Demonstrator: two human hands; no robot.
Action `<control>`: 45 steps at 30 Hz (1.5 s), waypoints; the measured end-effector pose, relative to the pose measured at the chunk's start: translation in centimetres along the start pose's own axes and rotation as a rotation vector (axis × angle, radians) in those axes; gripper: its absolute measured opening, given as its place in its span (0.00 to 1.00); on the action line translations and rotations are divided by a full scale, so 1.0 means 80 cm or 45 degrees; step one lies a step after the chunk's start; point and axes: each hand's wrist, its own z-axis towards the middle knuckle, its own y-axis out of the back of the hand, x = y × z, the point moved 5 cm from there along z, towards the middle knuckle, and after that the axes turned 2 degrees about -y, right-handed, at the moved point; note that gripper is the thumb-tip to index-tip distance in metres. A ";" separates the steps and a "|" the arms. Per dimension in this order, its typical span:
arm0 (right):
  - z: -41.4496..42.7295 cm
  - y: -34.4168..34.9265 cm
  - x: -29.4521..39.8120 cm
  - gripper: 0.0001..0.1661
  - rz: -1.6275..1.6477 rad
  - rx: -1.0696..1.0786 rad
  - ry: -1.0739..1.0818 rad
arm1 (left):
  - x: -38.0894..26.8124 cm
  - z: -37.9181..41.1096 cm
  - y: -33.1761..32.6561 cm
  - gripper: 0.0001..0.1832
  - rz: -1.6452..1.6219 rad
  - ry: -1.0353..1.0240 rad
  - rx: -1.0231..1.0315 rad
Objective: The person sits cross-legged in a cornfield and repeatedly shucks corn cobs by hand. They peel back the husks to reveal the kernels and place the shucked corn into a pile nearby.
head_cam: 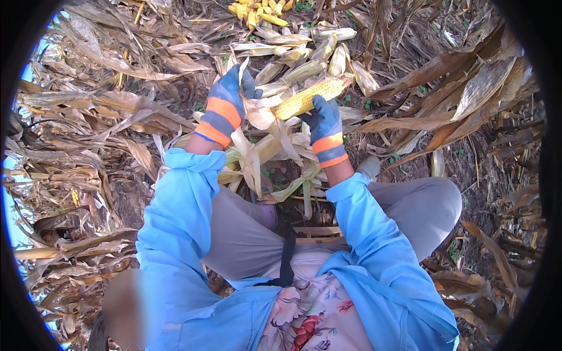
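Note:
An ear of yellow corn (307,97) is held tilted in front of me, its kernels bare along most of its length. My right hand (326,120), in a blue-grey and orange work glove, grips it from below near its middle. Pale dry husk (260,113) is peeled back at the ear's left end. My left hand (232,94), gloved alike, has its fingers closed on that husk; some fingers are hidden. Loose stripped husks (268,149) lie under both hands.
Several ears still in husks (303,70) lie just beyond my hands. Farther off is a pile of bare yellow ears (259,11). Dry corn leaves (456,96) reach in from the right, and more stalks and leaves (105,109) cover the left. My bent knees flank the work.

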 end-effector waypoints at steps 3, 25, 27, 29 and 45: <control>0.015 0.024 -0.002 0.14 0.440 -0.147 -0.213 | -0.011 -0.004 0.014 0.13 0.515 -0.119 -0.096; 0.008 0.009 0.004 0.18 0.652 -0.155 -0.030 | 0.079 -0.057 -0.047 0.22 2.379 -0.452 0.545; 0.010 0.009 -0.003 0.14 0.571 -0.130 -0.077 | 0.084 -0.057 -0.041 0.21 2.214 -0.346 0.507; 0.008 0.011 -0.009 0.13 0.455 -0.121 -0.128 | 0.092 -0.055 -0.036 0.20 2.157 -0.221 0.618; 0.016 0.027 -0.010 0.13 0.056 -0.192 -0.263 | 0.097 -0.083 -0.066 0.17 2.543 0.017 1.083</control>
